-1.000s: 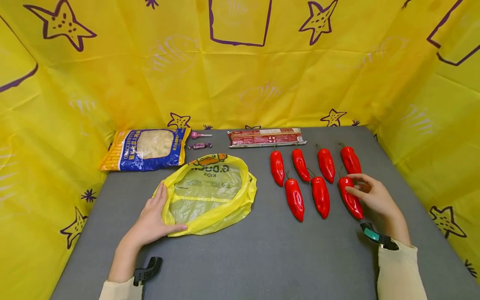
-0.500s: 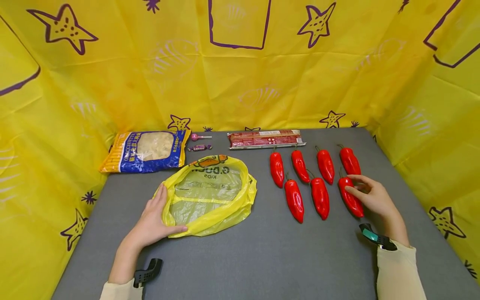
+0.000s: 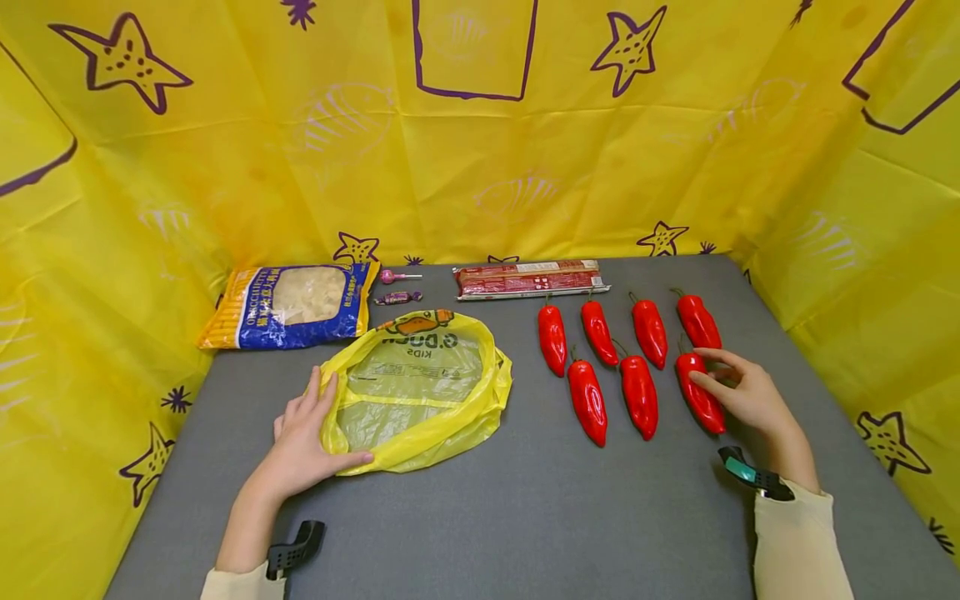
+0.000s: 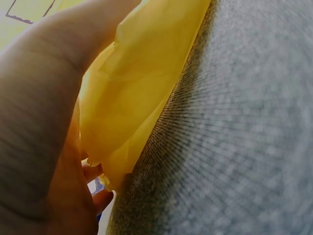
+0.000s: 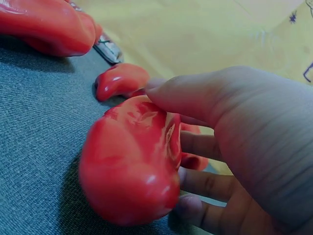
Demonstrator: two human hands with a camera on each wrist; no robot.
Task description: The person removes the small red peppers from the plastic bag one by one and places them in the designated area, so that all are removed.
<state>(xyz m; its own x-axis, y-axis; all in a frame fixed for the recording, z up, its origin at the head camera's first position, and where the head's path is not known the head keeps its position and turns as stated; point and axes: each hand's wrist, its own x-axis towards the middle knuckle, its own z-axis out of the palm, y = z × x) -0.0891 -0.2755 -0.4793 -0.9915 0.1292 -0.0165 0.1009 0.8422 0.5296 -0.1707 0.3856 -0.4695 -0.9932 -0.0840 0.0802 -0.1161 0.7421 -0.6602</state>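
Curling round the near pepper (image 3: 701, 392), the right hand (image 3: 742, 396) has its thumb over the top and fingers (image 5: 205, 183) tucked behind, the pepper lying on the table (image 3: 525, 517). Its glossy, smooth, tapered skin could squirt out of a light pinch. The left hand (image 3: 300, 442) lies flat with straight fingers on the rim of the yellow bag (image 3: 416, 387); that thin, crinkly film is slack, so its mouth could sag shut beside those fingers
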